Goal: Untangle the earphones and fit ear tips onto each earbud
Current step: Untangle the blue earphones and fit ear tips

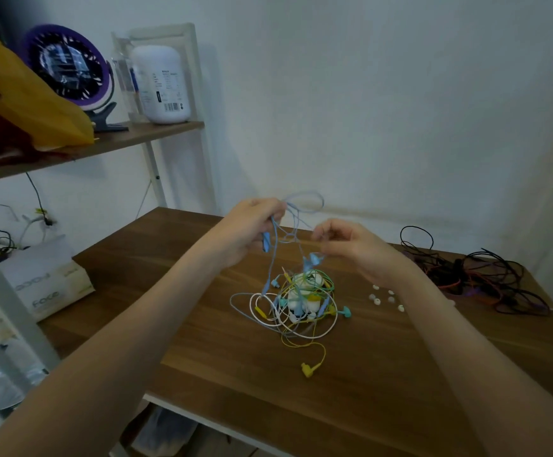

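Both hands are raised above the wooden table [202, 324], a little apart from each other, and both are closed on the same light blue earphone cable [305, 202]. The left hand [252, 232] has its fingers curled round the cable, and the inline remote [266, 242] hangs just under them. A loop of the cable stands up between the two hands. The right hand [357, 249] seems to pinch the thin branch just above a blue earbud [314, 258], though this contact is small and not fully clear. I judge that the cable is held high so that its own weight draws it out of the heap and the crossings can be seen. Directly below the gap between the hands lies the tangle of earphones [301, 300], white, yellow, green and blue. The blue cable runs down into it, so it is not yet free. A yellow plug [309, 369] lies nearer to the person than the tangle. The white ear tips [384, 296] lie loose beneath the right wrist. Farther out, past the right hand, is a heap of dark cables [476, 278].
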The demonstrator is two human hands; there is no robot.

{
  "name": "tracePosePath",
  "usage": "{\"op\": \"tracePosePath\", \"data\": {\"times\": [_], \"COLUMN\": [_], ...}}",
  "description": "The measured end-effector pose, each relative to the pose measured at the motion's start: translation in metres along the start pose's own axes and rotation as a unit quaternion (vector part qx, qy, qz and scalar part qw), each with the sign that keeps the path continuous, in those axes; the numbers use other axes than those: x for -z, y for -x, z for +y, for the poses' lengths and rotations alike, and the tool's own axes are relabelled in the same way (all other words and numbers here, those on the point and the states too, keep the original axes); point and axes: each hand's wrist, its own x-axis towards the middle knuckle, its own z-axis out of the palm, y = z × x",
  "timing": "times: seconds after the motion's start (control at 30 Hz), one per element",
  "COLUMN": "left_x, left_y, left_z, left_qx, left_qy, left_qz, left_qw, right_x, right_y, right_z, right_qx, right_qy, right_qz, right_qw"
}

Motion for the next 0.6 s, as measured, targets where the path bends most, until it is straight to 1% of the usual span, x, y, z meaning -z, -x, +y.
{"op": "tracePosePath", "data": {"times": [0.07, 0.13, 0.2, 0.33, 0.47, 0.53, 0.6], "left_x": [0.007, 0.011, 0.014, 0.023, 0.030, 0.029, 0.028], "left_y": [-0.002, -0.003, -0.002, 0.000, 0.003, 0.004, 0.005], "left_z": [-0.004, -0.008, -0.009, -0.012, -0.008, -0.004, 0.001], "left_qx": [-0.004, -0.004, -0.005, -0.002, 0.000, -0.008, -0.020], "left_qy": [0.032, 0.042, 0.052, 0.054, 0.035, 0.018, 0.007], "left_qz": [0.021, 0.031, 0.033, 0.026, 0.011, 0.008, 0.015], "left_qw": [0.999, 0.999, 0.998, 0.998, 0.999, 1.000, 1.000], "right_x": [-0.005, -0.010, -0.015, -0.020, -0.024, -0.028, -0.033], "right_y": [-0.003, -0.004, -0.006, -0.009, -0.014, -0.016, -0.019], "right_z": [0.004, 0.007, 0.006, 0.005, -0.001, -0.006, -0.007], "right_qx": [-0.042, -0.065, -0.078, -0.087, -0.043, -0.028, -0.029], "right_qy": [0.099, 0.124, 0.107, 0.033, -0.027, -0.033, -0.005], "right_qz": [0.006, 0.010, 0.009, 0.024, 0.017, -0.003, -0.047], "right_qw": [0.994, 0.990, 0.991, 0.995, 0.999, 0.999, 0.998]}}
